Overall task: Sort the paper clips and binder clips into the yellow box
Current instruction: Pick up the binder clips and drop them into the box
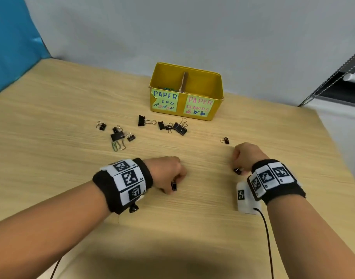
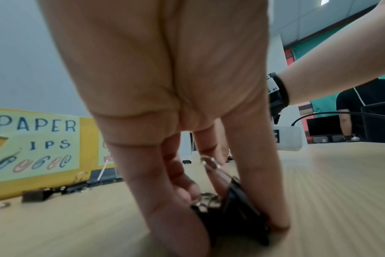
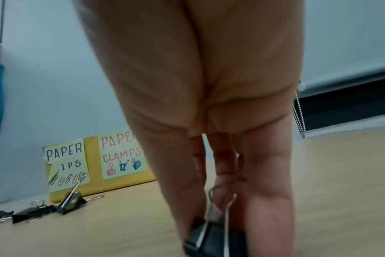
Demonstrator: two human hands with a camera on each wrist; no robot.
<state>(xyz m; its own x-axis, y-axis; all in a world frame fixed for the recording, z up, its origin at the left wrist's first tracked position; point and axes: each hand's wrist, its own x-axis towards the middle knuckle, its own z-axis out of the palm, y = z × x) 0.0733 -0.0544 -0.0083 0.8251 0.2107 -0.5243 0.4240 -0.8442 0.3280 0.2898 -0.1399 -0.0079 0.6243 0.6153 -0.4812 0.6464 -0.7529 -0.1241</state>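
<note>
The pale wooden table carries a yellow metal box with a cardboard divider at its far side. Nearer, the left hand pinches a small black binder clip against the table, and the right hand pinches another black binder clip. Loose black binder clips and a green wire paper clip lie between hands and box.

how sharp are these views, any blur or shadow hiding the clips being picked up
Head view: mostly sharp, mild wide-angle bending, a dark shadow on the table near edge, clear of the clips. Left wrist view: the binder clip under the fingers is soft, table streaked. Right wrist view: blurrier overall, its clip cut off at the bottom edge.
</note>
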